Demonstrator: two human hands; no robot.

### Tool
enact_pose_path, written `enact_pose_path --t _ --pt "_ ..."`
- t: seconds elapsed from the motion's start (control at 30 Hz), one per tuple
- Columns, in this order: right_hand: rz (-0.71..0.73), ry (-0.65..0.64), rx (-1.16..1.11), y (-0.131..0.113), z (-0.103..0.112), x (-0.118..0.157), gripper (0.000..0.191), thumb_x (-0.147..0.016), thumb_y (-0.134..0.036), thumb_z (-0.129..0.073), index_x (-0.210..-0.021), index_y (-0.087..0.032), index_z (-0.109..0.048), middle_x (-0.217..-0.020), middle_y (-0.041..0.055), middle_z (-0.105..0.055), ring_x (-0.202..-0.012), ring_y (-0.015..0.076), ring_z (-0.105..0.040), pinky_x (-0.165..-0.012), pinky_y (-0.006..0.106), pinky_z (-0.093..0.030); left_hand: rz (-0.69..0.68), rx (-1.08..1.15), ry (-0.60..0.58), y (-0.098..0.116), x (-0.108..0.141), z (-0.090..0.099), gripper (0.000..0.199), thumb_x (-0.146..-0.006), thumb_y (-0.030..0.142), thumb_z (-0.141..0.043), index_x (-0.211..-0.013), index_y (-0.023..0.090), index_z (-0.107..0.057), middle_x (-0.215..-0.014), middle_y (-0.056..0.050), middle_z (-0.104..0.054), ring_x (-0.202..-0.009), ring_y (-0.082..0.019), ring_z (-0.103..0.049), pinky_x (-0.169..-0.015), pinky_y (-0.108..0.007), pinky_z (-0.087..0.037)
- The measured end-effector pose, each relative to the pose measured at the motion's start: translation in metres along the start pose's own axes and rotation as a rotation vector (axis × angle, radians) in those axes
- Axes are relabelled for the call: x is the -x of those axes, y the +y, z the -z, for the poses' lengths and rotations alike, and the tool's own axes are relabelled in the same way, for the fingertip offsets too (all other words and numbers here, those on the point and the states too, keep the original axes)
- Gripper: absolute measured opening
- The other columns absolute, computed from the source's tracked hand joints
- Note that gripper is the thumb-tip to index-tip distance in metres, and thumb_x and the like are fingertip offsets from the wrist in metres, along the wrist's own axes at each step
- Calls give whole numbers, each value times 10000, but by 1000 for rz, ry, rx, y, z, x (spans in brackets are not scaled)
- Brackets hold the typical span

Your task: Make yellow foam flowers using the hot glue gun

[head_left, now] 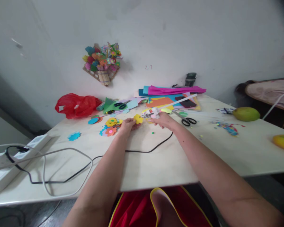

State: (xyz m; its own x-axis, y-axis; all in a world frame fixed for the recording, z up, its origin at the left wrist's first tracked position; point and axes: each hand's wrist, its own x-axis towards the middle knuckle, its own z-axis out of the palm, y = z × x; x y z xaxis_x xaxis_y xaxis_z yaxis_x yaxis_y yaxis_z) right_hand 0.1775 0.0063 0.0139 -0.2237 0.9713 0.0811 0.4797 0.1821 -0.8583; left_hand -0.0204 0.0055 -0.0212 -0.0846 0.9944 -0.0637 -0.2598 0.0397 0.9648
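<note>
Between the fingers of my left hand [129, 125] is a yellow paper flower [138, 119]. My right hand [161, 120] is wrapped round a white glue gun [149, 113], whose nozzle points left at the flower. A white glue stick [180, 103] slants up from the gun's back. Left of my left hand lie a stack of yellow flowers [111, 122] and an orange flower [110, 131] with a pink centre. Black-handled scissors [188, 121] lie right of my right hand.
A black cable [142, 152] crosses the table [153, 170] near my forearms. A power strip [19, 160] sits at the left, with a red plastic bag [77, 105] behind. Coloured sheets [161, 101] lie at the back, a mango [246, 113] at the right.
</note>
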Motion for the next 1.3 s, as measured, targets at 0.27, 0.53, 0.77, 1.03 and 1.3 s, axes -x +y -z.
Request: enact_pose_path --t 0.27,0.53,0.77,1.03,1.3 --pt "-15 13 41 2 -2 -2 313 -657 -421 -674 -767 -132 -624 -557 7 -576 -341 42 -364 -300 177 -309 7 0 -7 1 2 -1 150 -692 115 -668 -736 100 -526 -634 -36 -623 -591 -141 -649 -553 -229 -535" --pt "-46 34 91 -1 -3 0 295 -655 -410 -668 -736 -133 -608 -561 14 -566 -342 53 -377 -310 192 -319 -2 -14 -21 0 0 0 111 -718 99 -633 -751 95 -527 -628 -44 -622 -594 -148 -652 -569 -239 -534" --pt "-57 53 124 0 -4 -1 320 -639 -433 -675 -723 -128 -620 -542 12 -562 -339 55 -388 -319 188 -320 -10 -11 -27 -1 0 0 133 -704 103 -643 -746 105 -517 -628 -41 -625 -596 -150 -654 -567 -234 -532" --pt "-66 28 153 0 -3 -1 338 -654 -453 -653 -744 -130 -609 -547 9 -551 -331 55 -381 -333 197 -332 -3 -13 -15 0 -1 0 116 -712 103 -639 -741 99 -527 -607 -37 -620 -600 -153 -656 -554 -224 -530" --pt "-81 -3 173 -2 -4 -1 328 -678 -445 -636 -784 -136 -600 -551 0 -542 -350 62 -400 -347 198 -354 -4 -24 -24 -2 -2 0 98 -725 102 -625 -743 99 -529 -612 -47 -632 -603 -153 -656 -560 -223 -533"
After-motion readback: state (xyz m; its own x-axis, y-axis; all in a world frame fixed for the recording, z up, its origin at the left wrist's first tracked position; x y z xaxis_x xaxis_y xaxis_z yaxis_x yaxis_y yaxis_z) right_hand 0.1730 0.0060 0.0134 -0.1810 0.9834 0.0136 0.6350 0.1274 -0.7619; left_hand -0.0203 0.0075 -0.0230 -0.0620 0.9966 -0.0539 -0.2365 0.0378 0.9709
